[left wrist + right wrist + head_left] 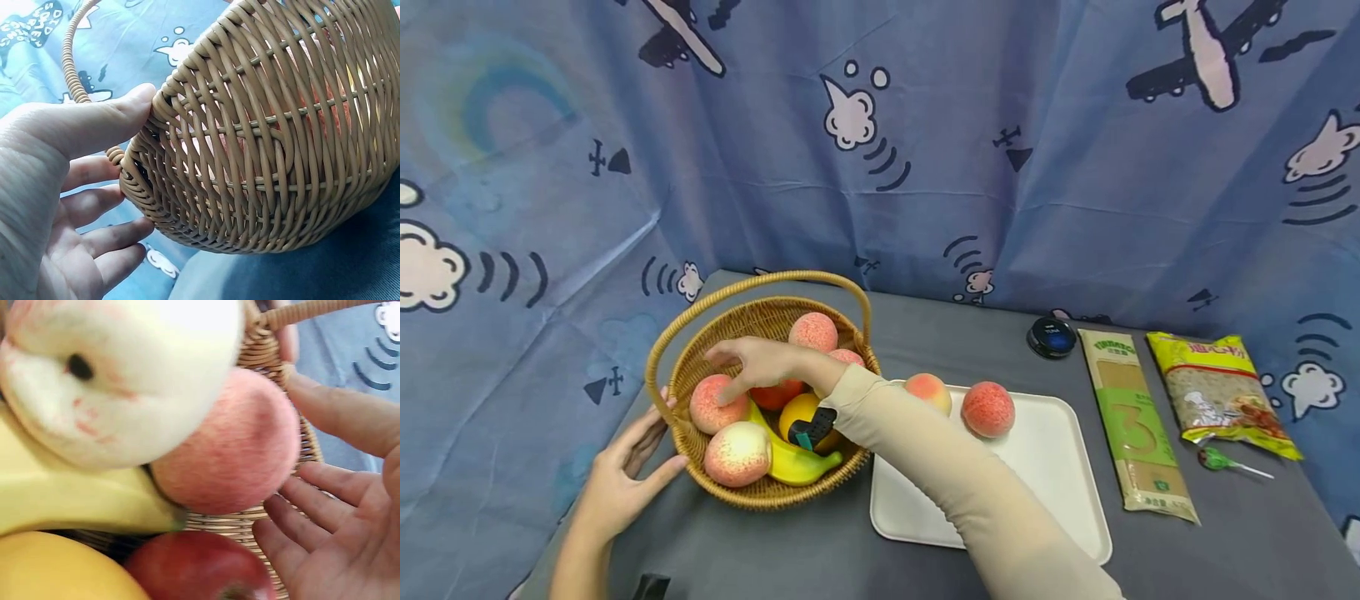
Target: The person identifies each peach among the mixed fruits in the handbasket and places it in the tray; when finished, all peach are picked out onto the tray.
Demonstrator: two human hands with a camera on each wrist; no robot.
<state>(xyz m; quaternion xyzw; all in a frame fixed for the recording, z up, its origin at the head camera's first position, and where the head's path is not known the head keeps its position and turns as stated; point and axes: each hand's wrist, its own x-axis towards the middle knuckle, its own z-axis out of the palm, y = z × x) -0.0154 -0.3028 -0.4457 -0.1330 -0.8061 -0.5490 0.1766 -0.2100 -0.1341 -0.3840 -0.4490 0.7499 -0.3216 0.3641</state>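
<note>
A wicker basket [763,502] with an arched handle holds several fruits. My left hand [617,483] is at its left end, and in the left wrist view its thumb touches the rim while loosely spread fingers touch the side. Inside the basket, my right hand [767,362] reaches over a pink peach [703,408]. The right wrist view shows its fingers spread beside that peach [234,450], not closed round it. A paler peach [737,456], a banana [801,465], a yellow-orange fruit [796,411] and a red fruit [200,569] lie close by.
Right of the basket, a white tray [1056,467] bears two peaches, partly behind my right sleeve [940,467]. Farther right lie a round dark tin [1051,337], a long green-and-tan packet [1135,425], a yellow bag [1225,392] and a lollipop [1213,457]. A patterned curtain [925,233] hangs behind.
</note>
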